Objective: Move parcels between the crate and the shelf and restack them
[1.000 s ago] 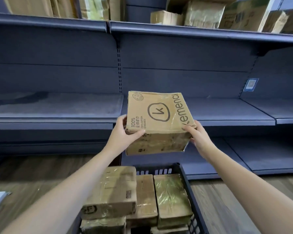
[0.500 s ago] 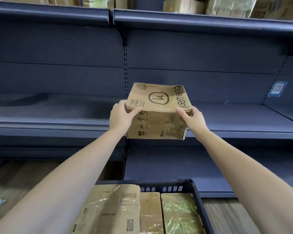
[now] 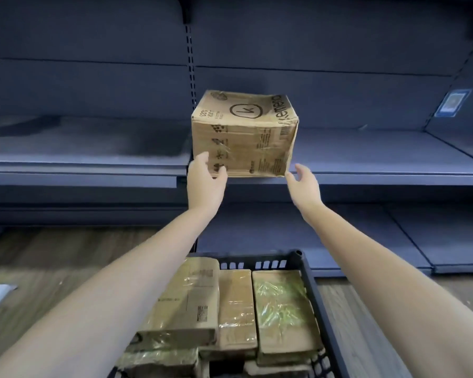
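Neither hand grips anything at this moment. Left hand (image 3: 206,184) is spread, its fingertips at or just touching the lower left corner of the box (image 3: 243,133); contact cannot be confirmed. Right hand (image 3: 303,184) is likewise spread, fingers relaxed, just beside the lower right corner and apparently apart from it.

Change noted: half a second ago both hands clasped the box by its sides and held it in the air in front of the shelf (image 3: 366,148). Now the box stands on that shelf, near the front edge, upright, just right of the slotted upright (image 3: 192,77), and the hands have let go. Judgement: the placing of this box looks complete, and the hands are free.

Surface: the shelf is dark blue-grey and flat; the box is the only item seen on it. Its cardboard is creased, and taped on the front face.

Surroundings: a lower shelf (image 3: 339,236) runs beneath. A black crate (image 3: 316,296) sits below the arms, holding several taped parcels (image 3: 235,304) lying flat side by side. Wood-pattern floor (image 3: 52,257) lies left and right of it. A small label (image 3: 452,102) is fixed to the back panel at right.
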The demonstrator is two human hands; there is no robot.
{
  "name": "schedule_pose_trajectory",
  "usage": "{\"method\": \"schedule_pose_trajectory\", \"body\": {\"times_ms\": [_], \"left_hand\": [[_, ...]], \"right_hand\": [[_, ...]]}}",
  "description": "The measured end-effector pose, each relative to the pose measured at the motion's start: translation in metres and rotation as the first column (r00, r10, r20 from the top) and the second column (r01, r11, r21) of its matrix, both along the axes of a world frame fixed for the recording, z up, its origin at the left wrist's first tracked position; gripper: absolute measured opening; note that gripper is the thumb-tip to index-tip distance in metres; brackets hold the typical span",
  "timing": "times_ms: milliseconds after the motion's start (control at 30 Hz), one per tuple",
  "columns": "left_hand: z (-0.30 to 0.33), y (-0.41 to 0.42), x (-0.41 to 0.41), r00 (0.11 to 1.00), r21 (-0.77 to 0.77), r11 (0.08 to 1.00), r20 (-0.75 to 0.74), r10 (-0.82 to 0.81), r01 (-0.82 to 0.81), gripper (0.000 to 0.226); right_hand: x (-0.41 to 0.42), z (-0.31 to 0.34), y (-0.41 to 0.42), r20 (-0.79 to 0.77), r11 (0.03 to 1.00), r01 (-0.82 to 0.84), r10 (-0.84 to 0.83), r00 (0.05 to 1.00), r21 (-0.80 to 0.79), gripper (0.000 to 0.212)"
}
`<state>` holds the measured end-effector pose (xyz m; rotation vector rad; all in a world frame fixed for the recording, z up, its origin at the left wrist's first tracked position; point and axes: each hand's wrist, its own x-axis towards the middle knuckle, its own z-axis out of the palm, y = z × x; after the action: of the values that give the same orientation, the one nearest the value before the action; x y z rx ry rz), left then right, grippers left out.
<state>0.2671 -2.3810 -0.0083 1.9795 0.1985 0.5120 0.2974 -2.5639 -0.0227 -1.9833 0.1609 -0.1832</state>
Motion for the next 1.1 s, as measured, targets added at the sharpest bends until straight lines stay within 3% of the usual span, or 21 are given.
{"method": "schedule_pose_trajectory", "body": {"times_ms": [133, 200, 400, 533, 633, 733, 833, 933, 1000, 1100], "left_hand": [[-0.047, -0.032, -0.057, 0.978, 0.129, 0.978, -0.149, -0.144, 0.164, 0.041], [-0.069, -0.034, -0.078, 0.961, 0.206, 0.961, -0.241, -0.132, 0.183, 0.041], [-0.106, 0.020, -0.120, 0.905, 0.353, 0.935, -0.408, 0.119, 0.037, 0.044], [-0.122, 0.064, -0.146, 0.775, 0.578, 0.816, -0.524, 0.354, 0.018, 0.057], [-0.130, 0.081, -0.157, 0.705, 0.626, 0.778, -0.571, 0.421, 0.043, 0.074], [-0.127, 0.076, -0.155, 0.777, 0.663, 0.747, -0.496, 0.388, 0.050, 0.062], [-0.122, 0.045, -0.149, 0.897, 0.589, 0.801, -0.405, 0.177, 0.108, 0.047], [-0.121, -0.004, -0.148, 0.915, 0.401, 0.880, -0.393, -0.086, 0.255, 0.037], [-0.128, -0.036, -0.146, 0.868, 0.307, 0.874, -0.448, -0.216, 0.376, 0.033], [-0.157, -0.073, -0.141, 0.712, 0.112, 0.869, -0.628, -0.313, 0.481, 0.034]], "right_hand": [[-0.055, -0.054, -0.011, -0.121, 0.998, -0.048, 0.044, 0.992, -0.037, 0.048], [-0.082, -0.077, -0.013, -0.207, 0.997, -0.068, 0.059, 0.977, -0.038, 0.046], [-0.140, -0.112, 0.023, -0.395, 0.974, -0.224, 0.195, 0.898, -0.028, 0.046], [-0.157, -0.122, 0.061, -0.486, 0.929, -0.367, 0.306, 0.819, -0.035, 0.053], [-0.164, -0.128, 0.084, -0.518, 0.898, -0.439, 0.360, 0.776, -0.033, 0.055], [-0.164, -0.136, 0.087, -0.505, 0.910, -0.409, 0.325, 0.800, -0.062, 0.051], [-0.158, -0.149, 0.064, -0.514, 0.951, -0.283, 0.184, 0.838, -0.121, 0.050], [-0.157, -0.166, 0.025, -0.564, 0.976, -0.126, 0.004, 0.826, -0.178, 0.049], [-0.159, -0.177, -0.001, -0.589, 0.964, -0.047, -0.122, 0.799, -0.263, 0.047], [-0.162, -0.193, -0.027, -0.587, 0.934, 0.024, -0.243, 0.772, -0.355, 0.037]]}}
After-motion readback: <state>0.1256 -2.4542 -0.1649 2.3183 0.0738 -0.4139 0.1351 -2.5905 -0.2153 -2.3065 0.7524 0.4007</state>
